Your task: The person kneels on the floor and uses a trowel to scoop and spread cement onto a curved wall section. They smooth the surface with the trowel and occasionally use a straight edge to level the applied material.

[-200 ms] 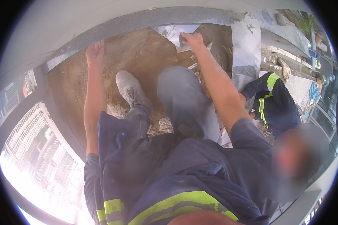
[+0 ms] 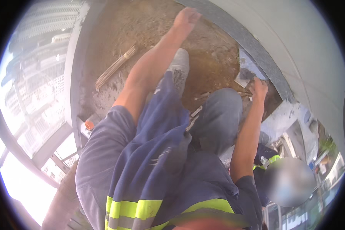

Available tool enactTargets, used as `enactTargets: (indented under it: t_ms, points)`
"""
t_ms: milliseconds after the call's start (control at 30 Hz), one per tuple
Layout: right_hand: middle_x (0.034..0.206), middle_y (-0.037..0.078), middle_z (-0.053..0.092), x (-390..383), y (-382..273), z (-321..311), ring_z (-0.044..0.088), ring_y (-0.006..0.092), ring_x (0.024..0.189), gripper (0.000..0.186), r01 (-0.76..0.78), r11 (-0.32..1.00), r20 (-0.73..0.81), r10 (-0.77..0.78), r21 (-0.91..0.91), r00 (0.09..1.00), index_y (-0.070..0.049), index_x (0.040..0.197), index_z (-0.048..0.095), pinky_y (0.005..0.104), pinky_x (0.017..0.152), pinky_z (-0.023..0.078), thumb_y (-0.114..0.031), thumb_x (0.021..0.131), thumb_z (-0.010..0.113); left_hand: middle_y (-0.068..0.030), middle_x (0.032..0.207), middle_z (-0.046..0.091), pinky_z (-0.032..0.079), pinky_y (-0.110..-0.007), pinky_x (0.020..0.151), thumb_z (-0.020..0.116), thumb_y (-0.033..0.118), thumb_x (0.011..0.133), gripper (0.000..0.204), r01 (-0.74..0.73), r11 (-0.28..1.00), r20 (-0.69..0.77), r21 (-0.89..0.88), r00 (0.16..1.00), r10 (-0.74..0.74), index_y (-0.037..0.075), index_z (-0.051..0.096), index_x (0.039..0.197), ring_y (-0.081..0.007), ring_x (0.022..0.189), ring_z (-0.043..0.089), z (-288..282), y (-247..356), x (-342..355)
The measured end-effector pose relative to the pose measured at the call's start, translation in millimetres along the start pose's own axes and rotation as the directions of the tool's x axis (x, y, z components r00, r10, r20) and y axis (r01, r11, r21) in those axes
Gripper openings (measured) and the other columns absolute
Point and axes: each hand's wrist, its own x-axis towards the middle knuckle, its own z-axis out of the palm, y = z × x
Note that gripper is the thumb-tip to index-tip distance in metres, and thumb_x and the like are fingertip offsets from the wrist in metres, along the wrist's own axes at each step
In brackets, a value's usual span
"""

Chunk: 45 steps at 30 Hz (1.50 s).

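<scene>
My left hand (image 2: 187,19) reaches far forward over the brown dirt, near the grey strip along the wall base. Motion smears its fingers, so I cannot tell their pose. My right hand (image 2: 259,89) is closed, fingers curled, at the corner by the same strip. Just beyond it lies a shiny, pale flat piece (image 2: 243,78) with a dark patch on it. Whether the fingers grip anything there is hidden. The brown dirt bed (image 2: 207,57) spreads between my hands.
A bundle of thin sticks (image 2: 116,67) lies on the dirt at left. An orange round thing (image 2: 89,125) stands near the left frame. My shoe (image 2: 179,65) rests on the dirt. Pale boards (image 2: 283,119) are at right, where another person (image 2: 262,161) crouches. A wall (image 2: 291,42) rises ahead.
My view has turned to the left, bringing the stick bundle in. My left hand has swung across the dirt. My right hand appears a little back from the shiny piece.
</scene>
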Motion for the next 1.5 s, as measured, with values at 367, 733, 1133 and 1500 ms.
enactTargets:
  t_ms: [367,733,1133,1500]
  points:
    - [0.163,0.029,0.032,-71,-136,114,0.037,0.0369,0.151,0.060,-0.187,0.981,0.499,0.134,0.059,0.856,0.012,0.158,0.023,0.0471,0.124,0.039,-0.018,0.111,0.043,-0.0133,0.096,0.067,0.053,-0.034,0.069,0.066,-0.010,0.081,0.041,0.135,0.205,-0.079,-0.969,0.618,-0.782,-0.004,0.062,0.121,-0.0219,0.081,0.065,46,33,26]
    - [0.159,0.021,0.041,20,-137,174,0.043,0.0339,0.146,0.056,-0.521,0.531,0.559,0.103,0.668,0.823,0.012,0.155,0.031,0.0470,0.121,0.043,0.001,0.104,0.049,-0.0130,0.086,0.066,0.051,-0.036,0.064,0.068,-0.008,0.078,0.024,0.296,0.312,-0.091,-0.903,0.577,-0.811,-0.003,0.066,0.102,-0.0205,0.075,0.063,3,48,13]
    - [0.149,0.019,0.048,62,-160,157,0.052,0.0348,0.133,0.057,-0.367,0.696,0.462,0.057,0.617,0.885,0.008,0.153,0.038,0.0481,0.109,0.051,0.004,0.098,0.054,-0.0075,0.076,0.060,0.045,-0.033,0.057,0.064,-0.005,0.082,0.008,0.275,0.189,0.059,-0.943,0.695,-0.717,0.000,0.064,0.088,-0.0166,0.065,0.056,-32,40,4]
    - [0.126,0.025,0.059,26,-133,163,0.065,0.0356,0.111,0.055,-0.544,0.437,0.482,0.253,0.717,0.839,0.012,0.139,0.044,0.0458,0.092,0.057,-0.006,0.091,0.063,-0.0024,0.067,0.055,0.039,-0.030,0.050,0.062,-0.003,0.086,0.012,0.444,0.335,0.143,-0.831,0.752,-0.644,0.003,0.062,0.076,-0.0130,0.056,0.049,-44,25,-51]
